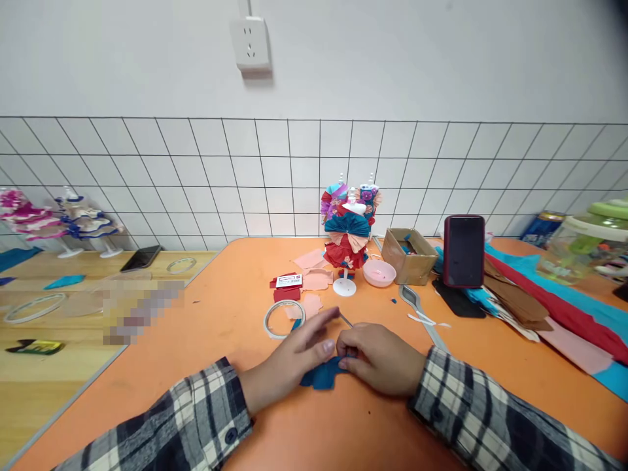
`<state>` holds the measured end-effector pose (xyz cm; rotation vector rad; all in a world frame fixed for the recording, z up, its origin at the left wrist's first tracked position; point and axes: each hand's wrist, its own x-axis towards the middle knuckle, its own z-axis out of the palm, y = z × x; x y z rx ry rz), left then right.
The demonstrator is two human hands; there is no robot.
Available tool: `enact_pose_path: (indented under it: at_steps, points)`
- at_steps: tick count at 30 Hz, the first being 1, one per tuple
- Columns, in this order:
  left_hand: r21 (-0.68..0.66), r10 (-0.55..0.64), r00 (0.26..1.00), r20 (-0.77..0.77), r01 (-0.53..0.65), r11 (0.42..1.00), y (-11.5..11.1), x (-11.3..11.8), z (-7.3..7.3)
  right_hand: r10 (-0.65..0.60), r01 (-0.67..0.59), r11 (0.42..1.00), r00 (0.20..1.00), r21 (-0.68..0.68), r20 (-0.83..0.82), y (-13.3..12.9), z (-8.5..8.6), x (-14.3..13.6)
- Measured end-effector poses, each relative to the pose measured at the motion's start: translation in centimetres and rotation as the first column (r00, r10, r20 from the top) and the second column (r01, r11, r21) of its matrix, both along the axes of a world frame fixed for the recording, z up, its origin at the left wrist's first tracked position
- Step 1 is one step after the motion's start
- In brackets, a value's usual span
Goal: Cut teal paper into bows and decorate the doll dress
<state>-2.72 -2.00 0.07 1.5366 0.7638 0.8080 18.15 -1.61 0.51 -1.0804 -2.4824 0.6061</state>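
A small piece of blue crepe paper lies on the orange table under my two hands. My left hand reaches over its left part, fingers stretched out and thumb apart. My right hand is closed, with its fingertips pinched at the paper's right edge. Between the hands a thin greyish stick-like thing pokes out; its other end is hidden behind my right hand. Close beyond my left hand is a roll of tape, with a bit of blue showing beside its ring.
A dress form in red and blue paper ruffles stands ahead, beside a pink bowl and a cardboard box. Scissors, an upright phone and coloured paper sheets lie right. Red paper pieces lie left.
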Motion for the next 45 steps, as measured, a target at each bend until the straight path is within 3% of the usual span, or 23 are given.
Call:
enact_pose_path:
  at_steps: [3, 9, 13, 15, 17, 20, 23, 31, 38, 41, 45]
  points:
    - [-0.109, -0.118, 0.992, 0.043, 0.122, 0.987, -0.1, 0.5, 0.3, -0.012, 0.002, 0.995, 0.995, -0.098, -0.101, -0.3, 0.5, 0.0]
    - [-0.191, -0.117, 0.984, -0.136, 0.090, 0.977, 0.6, -0.4, 0.6, -0.034, -0.042, 0.972, 0.948, -0.231, -0.317, -0.5, 0.4, 0.1]
    - [-0.284, -0.119, 0.984, -0.131, 0.078, 0.956, 0.6, -1.1, 0.6, -0.107, 0.016, 0.973, 0.916, -0.231, -0.388, 0.2, 0.3, 0.3]
    - [-0.366, -0.053, 0.998, -0.035, 0.037, 0.930, 0.5, -1.1, 0.8, -0.175, 0.133, 0.980, 0.932, -0.150, -0.318, 0.8, 0.6, 0.8]
    - [-0.463, 0.069, 0.993, 0.092, -0.019, 0.886, 0.4, -1.0, 0.8, -0.254, 0.256, 0.967, 0.959, -0.003, -0.121, 1.3, 0.8, 1.4]
    - [-0.547, 0.240, 0.951, 0.192, -0.100, 0.831, 0.4, -0.9, 0.8, -0.321, 0.301, 0.946, 0.924, 0.123, 0.208, 1.6, 0.7, 2.0]
    - [-0.536, 0.262, 0.945, 0.196, -0.120, 0.835, 0.5, -0.8, 0.6, -0.323, 0.280, 0.945, 0.878, 0.168, 0.354, 1.2, 0.1, 1.8]
    - [-0.410, 0.219, 0.968, 0.121, -0.152, 0.899, 0.3, -0.5, 0.3, -0.403, 0.338, 0.914, 0.818, 0.225, 0.410, 0.8, 0.0, 0.5]
    - [-0.324, 0.216, 0.976, 0.031, -0.195, 0.926, 0.8, -0.9, -0.4, -0.313, 0.219, 0.948, 0.787, 0.233, 0.532, 0.6, 0.1, 0.5]
    - [-0.288, 0.233, 0.971, 0.048, -0.210, 0.934, 0.8, -0.9, -0.2, -0.340, 0.260, 0.939, 0.800, 0.225, 0.494, 0.9, 0.0, 0.8]
    - [-0.260, 0.253, 0.963, 0.091, -0.222, 0.940, 0.9, -0.8, 0.1, -0.353, 0.335, 0.936, 0.897, 0.113, 0.265, 1.8, -0.3, 1.4]
